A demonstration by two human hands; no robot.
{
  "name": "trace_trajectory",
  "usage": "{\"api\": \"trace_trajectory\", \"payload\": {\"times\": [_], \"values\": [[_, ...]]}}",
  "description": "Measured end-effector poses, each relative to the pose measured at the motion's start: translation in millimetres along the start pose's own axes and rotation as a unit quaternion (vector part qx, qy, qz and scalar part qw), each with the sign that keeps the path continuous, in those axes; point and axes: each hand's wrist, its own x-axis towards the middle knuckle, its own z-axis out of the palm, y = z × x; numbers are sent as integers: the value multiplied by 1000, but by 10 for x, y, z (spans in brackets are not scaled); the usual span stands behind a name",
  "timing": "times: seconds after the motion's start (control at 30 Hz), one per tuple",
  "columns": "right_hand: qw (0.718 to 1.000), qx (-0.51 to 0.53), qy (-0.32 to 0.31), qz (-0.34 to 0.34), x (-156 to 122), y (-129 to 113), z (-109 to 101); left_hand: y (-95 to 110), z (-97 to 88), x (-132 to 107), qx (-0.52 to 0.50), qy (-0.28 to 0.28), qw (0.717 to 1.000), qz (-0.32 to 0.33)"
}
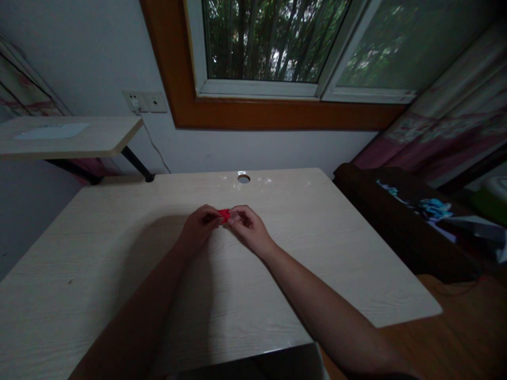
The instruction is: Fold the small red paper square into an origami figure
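Observation:
A small red piece (224, 215), which looks like folded paper, is pinched between my two hands above the desk (277, 295). My left hand (199, 226) grips its left end with thumb and fingers pressed together. On the other side, my right hand (250, 226) pinches the right end the same way. Fingertips cover both ends of the piece, so only its middle shows. Its exact shape is too small to make out.
A raised shelf (127, 134) on black legs stands at the desk's back left. Near the back edge is a round cable hole (244, 179). A dark brown piece of furniture (396, 227) with cloth items lies beyond the right edge. A white cord (154, 145) hangs from the wall socket.

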Motion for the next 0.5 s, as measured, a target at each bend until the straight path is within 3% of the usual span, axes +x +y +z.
{"api": "trace_trajectory", "payload": {"times": [0.17,0.3,0.5], "values": [[992,-106,3,-70,22,-44,-7,6,3,5,9,-3,1000,12],[987,-128,11,-93,32,-41,-15,67,14,-14,-9,-16,1000,2],[982,-150,-7,-113,25,-38,-23,103,46,-39,-65,25,997,-31]]}}
